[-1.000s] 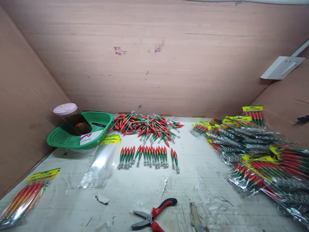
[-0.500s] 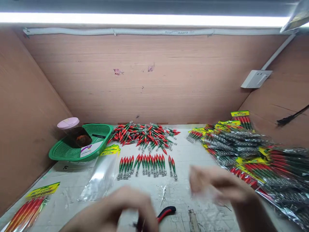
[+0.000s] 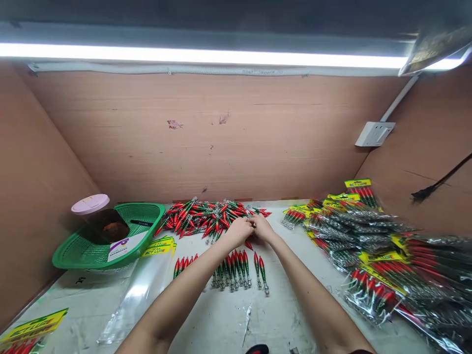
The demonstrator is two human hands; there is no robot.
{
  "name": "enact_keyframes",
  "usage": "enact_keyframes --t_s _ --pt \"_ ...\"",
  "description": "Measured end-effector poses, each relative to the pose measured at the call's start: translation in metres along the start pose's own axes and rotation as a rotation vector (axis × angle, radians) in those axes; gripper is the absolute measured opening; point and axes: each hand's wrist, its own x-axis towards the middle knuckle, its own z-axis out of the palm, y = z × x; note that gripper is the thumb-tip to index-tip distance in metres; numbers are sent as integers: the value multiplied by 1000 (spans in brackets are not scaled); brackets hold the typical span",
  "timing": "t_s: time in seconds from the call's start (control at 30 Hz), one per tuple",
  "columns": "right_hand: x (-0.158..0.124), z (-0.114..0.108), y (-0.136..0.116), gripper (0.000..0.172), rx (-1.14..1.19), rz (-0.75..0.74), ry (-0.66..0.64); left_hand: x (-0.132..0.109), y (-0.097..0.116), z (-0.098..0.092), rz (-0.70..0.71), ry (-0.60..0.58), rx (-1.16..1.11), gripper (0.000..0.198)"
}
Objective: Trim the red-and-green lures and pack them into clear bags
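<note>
Both my hands reach to the right part of a heap of red and green lures [image 3: 191, 216] at the back of the table. My left hand [image 3: 240, 231] has its fingers bent down at the heap. Close against it, my right hand [image 3: 262, 228] has its fingertips together at the same spot. What either hand holds is too small to make out. In front of the heap stands a row of lures [image 3: 236, 268], red tips pointing back, partly covered by my left forearm. Two more lures [image 3: 261, 270] lie just right of that row.
A green basket [image 3: 155, 214] with a pink-lidded jar [image 3: 90, 204] is at the left, beside clear bags [image 3: 136, 290] with yellow headers. Packed lures [image 3: 361, 226] pile up at the right. Red-black pliers [image 3: 258, 349] show at the bottom edge.
Both hands have moved forward from the near part of the table to the lure heap and come together. The view has shifted, and the pliers now show only at the bottom edge.
</note>
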Motion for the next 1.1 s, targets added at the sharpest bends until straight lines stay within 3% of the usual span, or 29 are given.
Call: enact_keyframes --t_s 0.17,0.37,0.53,0.73,0.87,1.1 --pt "7 3 9 32 -7 -46 -25 1 -4 4 -28 -45 56 32" --pt "8 1 14 32 51 -31 36 -5 4 7 -113 0 17 32" --pt "-3 1 18 32 125 60 115 -16 6 -6 -242 123 -83 30" --pt "-30 -13 13 32 224 103 189 -41 -15 -25 -479 320 -285 31" --pt "-41 -28 0 31 312 72 198 -44 -10 -18 -438 332 -517 31" --pt "-64 -52 -36 25 481 2 231 -38 26 -8 -314 413 -1035 34"
